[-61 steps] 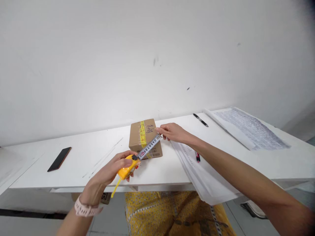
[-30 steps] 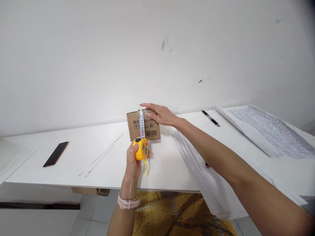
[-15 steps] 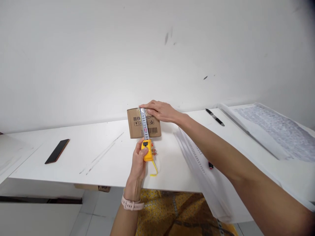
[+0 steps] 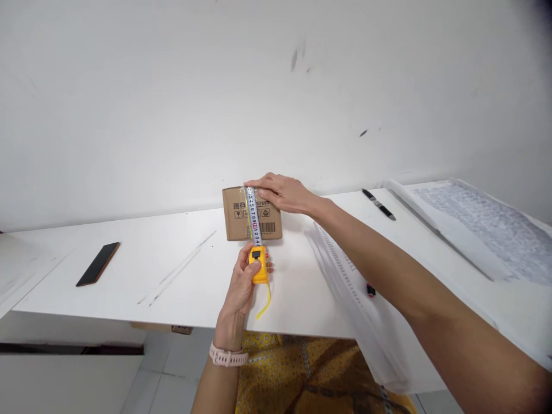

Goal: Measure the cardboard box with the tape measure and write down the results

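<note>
A small brown cardboard box [image 4: 236,221] with printed marks and a barcode stands on the white table [image 4: 129,287] near the wall. My left hand [image 4: 241,284] is closed round a yellow tape measure [image 4: 259,265] just in front of the box. Its white blade [image 4: 253,215] runs up the box's front face to the top edge. My right hand [image 4: 282,192] rests on the box's top and pins the blade's end there with its fingers.
A dark phone [image 4: 98,263] lies at the table's left. A black pen [image 4: 378,204] lies at the back right, beside large printed sheets [image 4: 474,224]. A stack of papers [image 4: 345,276] hangs over the front edge, with a red marker [image 4: 370,289] under it.
The box has gone from lying tape-up to standing on its printed face. The tape measure moved from across the top to vertical on the front, then drew down a little.
</note>
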A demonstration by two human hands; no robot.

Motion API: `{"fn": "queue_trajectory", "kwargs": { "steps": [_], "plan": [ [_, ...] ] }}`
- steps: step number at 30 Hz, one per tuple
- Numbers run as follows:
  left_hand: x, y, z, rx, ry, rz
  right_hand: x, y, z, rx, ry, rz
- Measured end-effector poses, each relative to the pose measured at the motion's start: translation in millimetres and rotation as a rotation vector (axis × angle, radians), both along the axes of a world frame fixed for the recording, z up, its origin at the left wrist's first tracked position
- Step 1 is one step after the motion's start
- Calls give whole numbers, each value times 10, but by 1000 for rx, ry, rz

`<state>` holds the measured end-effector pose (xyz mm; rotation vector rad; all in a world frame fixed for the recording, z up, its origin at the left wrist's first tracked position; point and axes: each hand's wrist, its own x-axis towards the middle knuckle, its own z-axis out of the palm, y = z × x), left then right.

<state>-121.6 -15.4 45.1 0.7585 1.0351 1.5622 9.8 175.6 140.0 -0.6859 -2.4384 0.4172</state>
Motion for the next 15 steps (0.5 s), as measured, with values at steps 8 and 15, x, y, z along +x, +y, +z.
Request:
{"fn": "queue_trajectory", "kwargs": {
  "steps": [8,15],
  "plan": [
    [22,-46,-5,-8,25,36,-11,-59,-55,77,-5,-30],
    [148,-627,37,-37,-43,41,57,-485,-247,205,-30,-15]
  ]
}}
